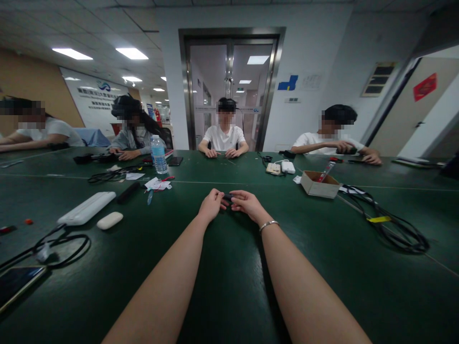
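Just above the green table [229,248], my left hand [211,205] and my right hand [247,204] meet in the middle of the head view. Between their fingertips is a small dark object [227,196], mostly covered by the fingers, so its kind does not show. Both hands are closed, gripping it from opposite sides. A metal bangle [268,224] circles my right wrist.
On the left are a white power bank [87,209], a white oval case [110,220], a phone [21,282] and a water bottle [158,155]. To the right stand a small box [319,187] and a coiled black cable [398,229]. Several people sit across the table.
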